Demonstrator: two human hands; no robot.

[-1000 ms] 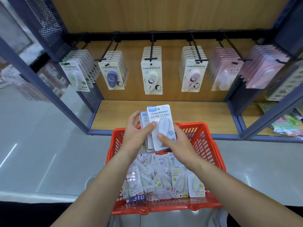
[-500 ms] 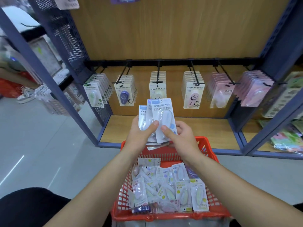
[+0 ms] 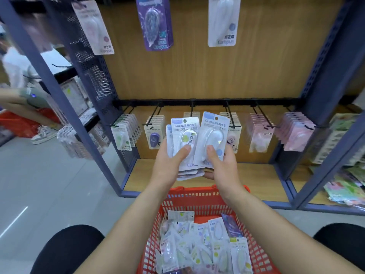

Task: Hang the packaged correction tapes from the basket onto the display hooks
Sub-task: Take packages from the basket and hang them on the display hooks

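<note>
I should find which of the hooks (image 3: 229, 113) has the same kind as the single pack (image 3: 214, 135), then put the little hole at its top on the hook tip and slide it on straight. My right hand (image 3: 223, 167) pinches that pack, thumb in front, up above the red basket (image 3: 197, 196). My left hand (image 3: 167, 165) grips the stack of packs (image 3: 184, 133) just beside it, thumb on the front one.
</note>
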